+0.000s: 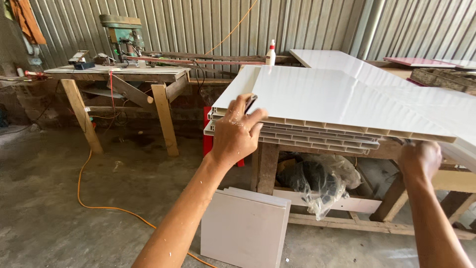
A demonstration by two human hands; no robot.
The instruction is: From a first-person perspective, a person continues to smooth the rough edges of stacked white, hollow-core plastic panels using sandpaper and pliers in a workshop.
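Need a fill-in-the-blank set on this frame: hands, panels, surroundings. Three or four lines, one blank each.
1. The left hand grips the end of a stack of hollow white ____ panels.
2. The right hand supports the stack from ____.
3. An ____ cable runs across the concrete floor.
4. A green drill press stands on the wooden ____ at the back left.

Missing words: plastic; below; orange; workbench

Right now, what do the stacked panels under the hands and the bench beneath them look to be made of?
Stacked panels: likely glossy white plastic; the cut edges show hollow cells. Bench: rough, unfinished wood with visible grain. The left hand and right hand grip the panel edges.
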